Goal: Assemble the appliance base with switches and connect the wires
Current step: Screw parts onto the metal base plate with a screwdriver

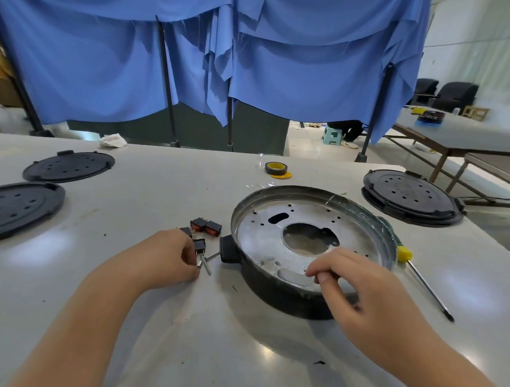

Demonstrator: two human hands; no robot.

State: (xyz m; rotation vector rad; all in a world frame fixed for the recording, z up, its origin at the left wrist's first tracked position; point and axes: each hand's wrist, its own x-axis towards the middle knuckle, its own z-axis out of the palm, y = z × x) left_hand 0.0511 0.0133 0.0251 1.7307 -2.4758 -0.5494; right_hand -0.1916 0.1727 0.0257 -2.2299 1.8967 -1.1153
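My left hand (172, 258) is down on the bench (212, 337), fingertips pinching small metal pieces beside the switches (207, 227), just left of the appliance base (310, 248). My right hand (352, 281) hovers over the base's near rim, fingers curled, thumb to fingertips; whether it holds anything I can't tell. Best I take one switch, terminals down, and line it up squarely with a slot before pressing. The base holds nothing loose, only its holed metal plate. The screwdriver (425, 285) waits on its right
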